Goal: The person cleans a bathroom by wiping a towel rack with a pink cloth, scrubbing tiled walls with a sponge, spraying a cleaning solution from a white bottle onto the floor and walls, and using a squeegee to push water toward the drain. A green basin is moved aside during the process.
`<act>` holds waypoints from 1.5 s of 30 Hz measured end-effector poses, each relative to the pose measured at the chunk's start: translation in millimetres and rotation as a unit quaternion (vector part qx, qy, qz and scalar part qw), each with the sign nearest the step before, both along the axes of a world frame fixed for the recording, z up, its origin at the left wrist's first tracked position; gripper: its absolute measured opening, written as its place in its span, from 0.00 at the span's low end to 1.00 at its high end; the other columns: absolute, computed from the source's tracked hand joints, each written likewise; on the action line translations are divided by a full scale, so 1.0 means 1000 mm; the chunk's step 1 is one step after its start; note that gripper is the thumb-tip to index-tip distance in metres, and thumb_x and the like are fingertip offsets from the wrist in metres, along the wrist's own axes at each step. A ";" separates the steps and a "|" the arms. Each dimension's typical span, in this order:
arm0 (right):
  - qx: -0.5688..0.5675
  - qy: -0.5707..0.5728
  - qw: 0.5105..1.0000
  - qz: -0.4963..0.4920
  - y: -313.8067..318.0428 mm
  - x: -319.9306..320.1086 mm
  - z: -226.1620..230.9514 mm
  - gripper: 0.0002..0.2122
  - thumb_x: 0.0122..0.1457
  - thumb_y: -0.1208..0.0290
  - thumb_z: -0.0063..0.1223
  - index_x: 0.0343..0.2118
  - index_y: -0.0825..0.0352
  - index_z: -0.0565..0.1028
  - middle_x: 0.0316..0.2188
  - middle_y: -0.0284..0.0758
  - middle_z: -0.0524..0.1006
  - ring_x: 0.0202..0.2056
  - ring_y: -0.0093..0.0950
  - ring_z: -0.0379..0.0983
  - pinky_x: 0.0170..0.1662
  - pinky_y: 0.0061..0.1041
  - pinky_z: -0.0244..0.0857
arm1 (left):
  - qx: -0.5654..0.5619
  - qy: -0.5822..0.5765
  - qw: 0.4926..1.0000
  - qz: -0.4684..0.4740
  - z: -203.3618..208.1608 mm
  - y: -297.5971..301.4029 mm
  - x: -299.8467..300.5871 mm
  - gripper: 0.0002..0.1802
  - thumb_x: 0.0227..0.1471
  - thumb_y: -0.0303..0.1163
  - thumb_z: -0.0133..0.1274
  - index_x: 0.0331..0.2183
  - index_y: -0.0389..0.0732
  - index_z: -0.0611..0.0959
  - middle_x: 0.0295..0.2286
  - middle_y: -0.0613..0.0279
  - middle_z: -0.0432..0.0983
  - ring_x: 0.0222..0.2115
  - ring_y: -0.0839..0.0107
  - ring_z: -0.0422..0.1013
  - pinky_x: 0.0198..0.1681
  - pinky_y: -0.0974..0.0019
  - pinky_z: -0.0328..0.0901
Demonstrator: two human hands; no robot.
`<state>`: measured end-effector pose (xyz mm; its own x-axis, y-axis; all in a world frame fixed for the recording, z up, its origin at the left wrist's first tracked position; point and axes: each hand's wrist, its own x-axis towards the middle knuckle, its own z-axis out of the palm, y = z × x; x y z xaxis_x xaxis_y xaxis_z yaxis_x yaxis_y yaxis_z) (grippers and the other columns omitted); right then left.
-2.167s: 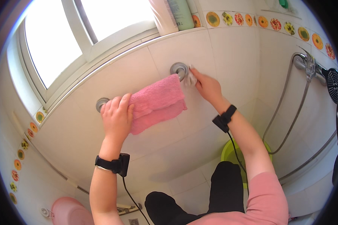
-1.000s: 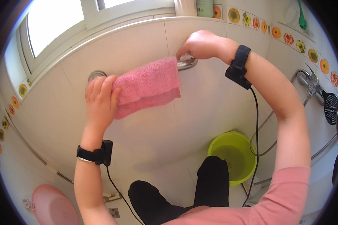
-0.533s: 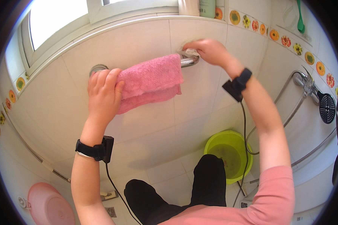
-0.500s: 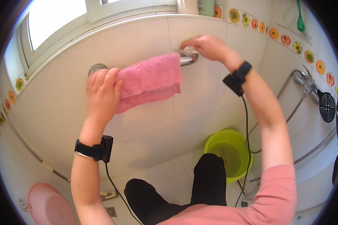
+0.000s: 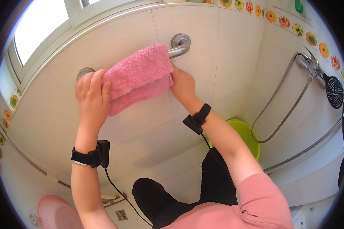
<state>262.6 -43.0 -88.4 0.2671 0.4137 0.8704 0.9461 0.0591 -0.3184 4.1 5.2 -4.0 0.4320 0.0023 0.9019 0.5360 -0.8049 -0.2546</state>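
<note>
A pink towel (image 5: 135,74) hangs folded over a metal grab bar (image 5: 178,50) on the tiled wall. Round the bar's left end my left hand (image 5: 91,97) is closed, its thumb against the towel's left edge. My right hand (image 5: 183,84) reaches up at the towel's right edge, below the bar. Its fingers go behind the towel and are hidden, so what they hold does not show. The bar's bent right end and its round wall mount (image 5: 180,39) are bare.
A green bucket (image 5: 245,133) stands on the floor beyond my right knee. At right a black shower head (image 5: 334,91) hangs with its looping metal hose (image 5: 283,121). A pink basin (image 5: 57,213) is at lower left. A window (image 5: 42,28) is at upper left.
My right hand has left the bar's right end, where it held a whitish cloth-like piece, and moved down and left behind the towel. My left hand stays on the bar. The view has shifted.
</note>
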 end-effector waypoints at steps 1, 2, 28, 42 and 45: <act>0.023 -0.011 0.999 -0.022 0.000 0.003 0.006 0.23 0.49 0.73 0.47 0.51 0.50 0.67 0.22 0.36 0.75 0.24 0.38 0.73 0.24 0.36 0.64 | 0.003 0.002 1.000 0.004 0.000 0.000 0.000 0.13 0.52 0.33 0.50 0.41 0.43 0.75 0.37 0.57 0.70 0.41 0.55 0.65 0.47 0.55 0.58; 0.005 -0.016 0.999 -0.029 0.000 0.008 0.011 0.23 0.49 0.73 0.47 0.51 0.50 0.68 0.22 0.36 0.75 0.24 0.38 0.73 0.24 0.36 0.64 | 0.007 0.004 1.000 0.008 0.001 -0.001 0.000 0.13 0.52 0.33 0.50 0.41 0.43 0.75 0.37 0.57 0.70 0.41 0.55 0.65 0.47 0.55 0.58; -0.105 0.103 0.964 -0.222 -0.034 0.126 -0.100 0.28 0.55 0.72 0.42 0.60 0.50 0.55 0.15 0.37 0.73 0.18 0.37 0.69 0.21 0.39 0.61 | -0.025 0.022 0.999 0.042 0.000 -0.002 -0.003 0.15 0.57 0.36 0.44 0.44 0.40 0.74 0.41 0.53 0.69 0.44 0.54 0.63 0.50 0.56 0.56; -0.096 0.069 0.983 -0.138 -0.006 0.065 -0.048 0.35 0.52 0.74 0.44 0.63 0.50 0.46 0.17 0.40 0.73 0.20 0.41 0.71 0.23 0.41 0.62 | -0.057 0.031 0.997 0.053 -0.002 -0.002 -0.008 0.16 0.59 0.38 0.41 0.45 0.40 0.73 0.43 0.53 0.69 0.47 0.54 0.62 0.52 0.56 0.54; -0.088 0.237 0.945 -0.206 -0.029 0.126 -0.060 0.31 0.55 0.72 0.43 0.62 0.51 0.49 0.22 0.42 0.75 0.21 0.42 0.70 0.24 0.40 0.62 | -0.046 0.031 0.997 0.057 -0.001 -0.002 -0.008 0.16 0.59 0.37 0.41 0.45 0.40 0.73 0.42 0.53 0.69 0.47 0.54 0.62 0.52 0.56 0.54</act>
